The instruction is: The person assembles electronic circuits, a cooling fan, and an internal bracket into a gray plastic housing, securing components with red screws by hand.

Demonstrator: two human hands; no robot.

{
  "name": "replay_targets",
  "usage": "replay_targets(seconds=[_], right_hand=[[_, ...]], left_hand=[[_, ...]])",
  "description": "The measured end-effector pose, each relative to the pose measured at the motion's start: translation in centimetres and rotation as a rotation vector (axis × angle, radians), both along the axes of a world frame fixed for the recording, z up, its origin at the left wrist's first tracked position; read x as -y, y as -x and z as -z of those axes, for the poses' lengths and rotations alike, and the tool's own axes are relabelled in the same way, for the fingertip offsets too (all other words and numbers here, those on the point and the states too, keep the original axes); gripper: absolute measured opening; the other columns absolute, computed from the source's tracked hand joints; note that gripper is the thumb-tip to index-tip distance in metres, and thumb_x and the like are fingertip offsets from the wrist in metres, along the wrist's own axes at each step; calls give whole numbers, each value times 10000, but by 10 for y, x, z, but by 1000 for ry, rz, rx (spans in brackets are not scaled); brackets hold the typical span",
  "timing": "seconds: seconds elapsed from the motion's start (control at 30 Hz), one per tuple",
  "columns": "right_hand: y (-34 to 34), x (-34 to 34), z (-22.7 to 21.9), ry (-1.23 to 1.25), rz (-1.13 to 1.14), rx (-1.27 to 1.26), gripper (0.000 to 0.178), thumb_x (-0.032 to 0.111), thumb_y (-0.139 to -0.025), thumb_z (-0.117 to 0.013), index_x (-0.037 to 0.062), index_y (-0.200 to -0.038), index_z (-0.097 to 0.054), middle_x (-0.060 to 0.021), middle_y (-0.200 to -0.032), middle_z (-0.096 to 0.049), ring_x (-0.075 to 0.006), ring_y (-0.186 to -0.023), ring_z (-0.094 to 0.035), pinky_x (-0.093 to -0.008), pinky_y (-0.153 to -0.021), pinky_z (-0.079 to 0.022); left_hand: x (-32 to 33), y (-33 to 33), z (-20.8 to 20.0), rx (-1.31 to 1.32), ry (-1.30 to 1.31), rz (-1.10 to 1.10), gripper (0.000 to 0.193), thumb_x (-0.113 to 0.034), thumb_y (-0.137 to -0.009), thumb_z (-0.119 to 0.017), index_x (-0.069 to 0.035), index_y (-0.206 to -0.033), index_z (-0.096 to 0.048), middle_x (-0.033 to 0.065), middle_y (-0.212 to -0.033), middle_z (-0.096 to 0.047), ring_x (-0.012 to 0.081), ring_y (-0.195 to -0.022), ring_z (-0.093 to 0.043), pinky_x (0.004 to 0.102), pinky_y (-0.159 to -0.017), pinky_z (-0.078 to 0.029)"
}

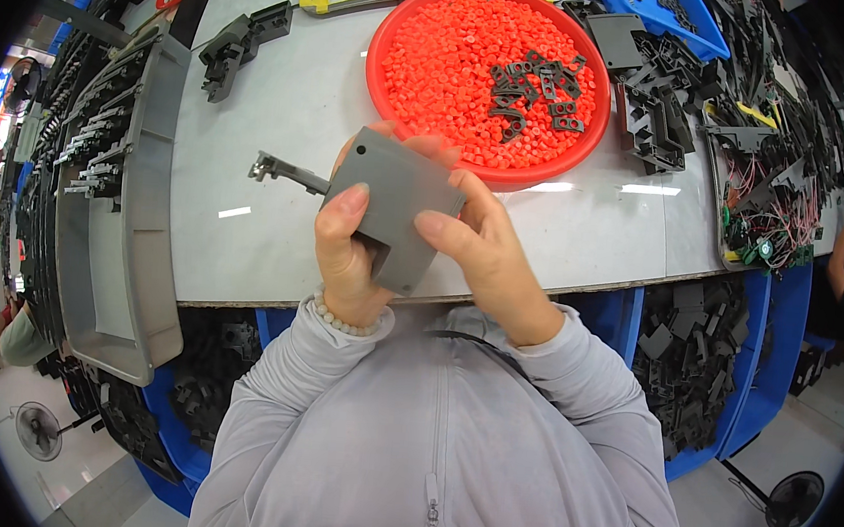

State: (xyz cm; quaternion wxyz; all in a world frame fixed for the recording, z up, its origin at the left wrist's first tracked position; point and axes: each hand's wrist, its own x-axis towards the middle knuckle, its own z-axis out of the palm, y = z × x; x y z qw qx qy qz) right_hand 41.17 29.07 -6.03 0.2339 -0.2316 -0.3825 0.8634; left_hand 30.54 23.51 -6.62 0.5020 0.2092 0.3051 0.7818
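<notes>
Between both hands, above the table's near edge, I hold a dark grey plastic housing (397, 197) with a flat face and a small hole near its upper corner. A narrow arm with a metallic-looking end (288, 171) sticks out to its left. My left hand (345, 257) is wrapped round the left side, thumb on the flat face; a bead bracelet circles that wrist. My right hand (492, 254) grips the right side, its thumb also on the face. Fingers behind the housing are partly hidden. Just beyond stands a round red tray (374, 86) of small red caps and several dark clips (546, 77).
Dark grey assemblies lie at the table's left (235, 51) and right (652, 113). A grey bin (139, 271) with metal-tipped parts stands left. Blue bins (747, 358) of dark parts sit below the table. Wires and green boards (762, 226) are at right. Other people are partly visible at both sides.
</notes>
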Motion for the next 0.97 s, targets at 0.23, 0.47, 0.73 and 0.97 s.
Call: replay_targets(seconds=[0.23,0.47,0.73,0.97], right_hand=[[8,-5,21,-307,156,8,458,228,-752,-717,4,-1007,-409,-104,-978,-533,-152,-917,-535,-284,-771,-451],[14,-12,-4,-869,153,294,571,238,-658,-781,-4,-1044,-437,-75,-847,-563,-136,-649,-539,-251,-560,-438],[6,-11,16,-905,101,69,515,150,-740,-687,10,-1142,-398,-79,-951,-549,-154,-854,-534,-277,-789,-423],[-27,-35,47,-822,-252,135,529,172,-773,-651,21,-1210,-392,-122,-873,-625,-222,-861,-605,-320,-855,-412]], left_hand=[[-9,8,14,154,-19,47,595,-395,-804,-524,-50,-1268,-381,204,-1225,-482,334,-1137,-483,444,-938,-431],[4,23,25,274,0,126,586,-500,-862,-506,-61,-1242,-429,135,-1206,-516,256,-1107,-517,420,-917,-455],[23,22,-7,268,136,89,388,-240,-834,-626,-5,-1121,-514,82,-1018,-600,171,-896,-604,310,-792,-510],[144,152,-70,-238,83,-477,345,-102,-820,-594,-46,-1157,-553,100,-1109,-604,245,-1023,-575,364,-931,-434]])
